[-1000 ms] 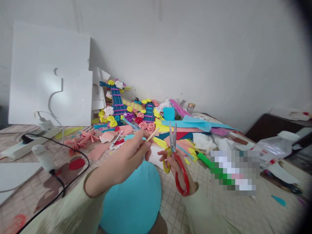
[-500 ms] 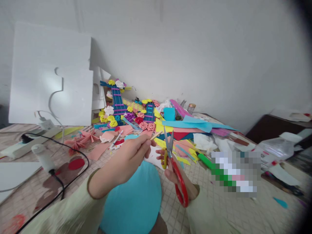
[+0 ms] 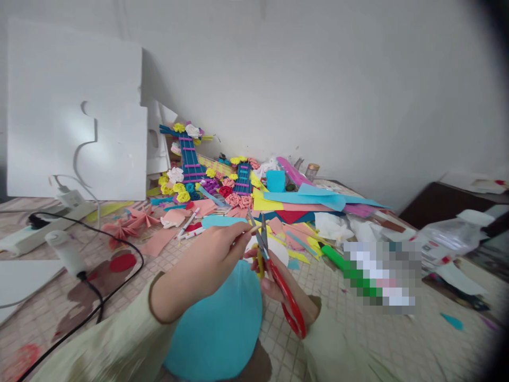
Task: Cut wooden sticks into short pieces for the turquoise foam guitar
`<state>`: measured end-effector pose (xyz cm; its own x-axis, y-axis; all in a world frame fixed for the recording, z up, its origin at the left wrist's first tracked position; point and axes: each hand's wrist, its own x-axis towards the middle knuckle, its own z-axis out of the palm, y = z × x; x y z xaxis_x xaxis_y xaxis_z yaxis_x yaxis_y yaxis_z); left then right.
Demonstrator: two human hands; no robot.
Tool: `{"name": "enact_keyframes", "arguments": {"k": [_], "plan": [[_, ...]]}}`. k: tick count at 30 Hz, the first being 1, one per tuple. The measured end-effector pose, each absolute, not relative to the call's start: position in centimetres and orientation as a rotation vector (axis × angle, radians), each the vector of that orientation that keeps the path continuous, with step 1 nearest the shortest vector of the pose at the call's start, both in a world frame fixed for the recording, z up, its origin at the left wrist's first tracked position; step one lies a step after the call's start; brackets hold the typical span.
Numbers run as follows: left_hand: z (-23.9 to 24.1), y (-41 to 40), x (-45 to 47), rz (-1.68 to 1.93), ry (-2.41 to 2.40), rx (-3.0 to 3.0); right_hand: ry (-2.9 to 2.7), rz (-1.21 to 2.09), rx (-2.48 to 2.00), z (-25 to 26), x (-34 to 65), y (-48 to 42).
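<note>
The left hand (image 3: 217, 254) pinches a thin wooden stick (image 3: 253, 230) between thumb and fingertips, holding it out to the right so that its free tip pokes past the fingers. The right hand (image 3: 280, 284) grips a pair of red-and-yellow scissors (image 3: 278, 276), fingers through the loops, with the blades pointing up and slightly parted around the stick's tip. This puts the stick across the blades close to the pinch, where it bends least. Whether the blades already bite the wood is hard to tell, as the tip is small and blurred.

Both hands hang above the near edge of the table (image 3: 358, 329), over a large turquoise disc (image 3: 217, 323) that lies under the forearms. Farther toward the back edge sits a heap of coloured paper scraps (image 3: 302, 204) and paper flowers on blue ladders (image 3: 191, 164). A green marker (image 3: 332, 256) lies just right of the scissors. At the left edge a glue gun (image 3: 66, 252) with a black cable (image 3: 119, 286) stands near a white power strip (image 3: 27, 236), and white foam boards (image 3: 75, 122) lean on the wall. Nothing lies between the hands.
</note>
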<state>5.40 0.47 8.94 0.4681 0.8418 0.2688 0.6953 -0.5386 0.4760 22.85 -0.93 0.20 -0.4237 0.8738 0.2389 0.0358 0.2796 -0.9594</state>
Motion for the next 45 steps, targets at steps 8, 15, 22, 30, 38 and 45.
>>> {"name": "enact_keyframes", "arguments": {"k": [8, 15, 22, 30, 38, 45], "plan": [[8.58, 0.43, 5.76, 0.614, 1.346, 2.491, -1.717, 1.26, -0.879, 0.24, 22.93, -1.01], [8.23, 0.55, 5.79, 0.57, 1.374, 2.559, -1.734, 1.213, -0.876, 0.01, 22.92, -0.88], [8.24, 0.51, 6.05, 0.514, 1.406, 2.573, -1.718, 1.23, -0.878, -0.16, 22.97, -0.82], [8.37, 0.44, 5.99, 0.477, 1.422, 2.598, -1.725, 1.223, -0.856, -0.12, 22.98, -0.83], [8.18, 0.45, 5.83, 0.493, 1.379, 2.647, -1.72, 1.224, -0.865, -0.17, 23.0, -0.8], [8.2, 0.36, 5.66, 0.475, 1.348, 2.715, -1.67, 1.259, -0.917, 0.45, 22.59, -1.08]]}}
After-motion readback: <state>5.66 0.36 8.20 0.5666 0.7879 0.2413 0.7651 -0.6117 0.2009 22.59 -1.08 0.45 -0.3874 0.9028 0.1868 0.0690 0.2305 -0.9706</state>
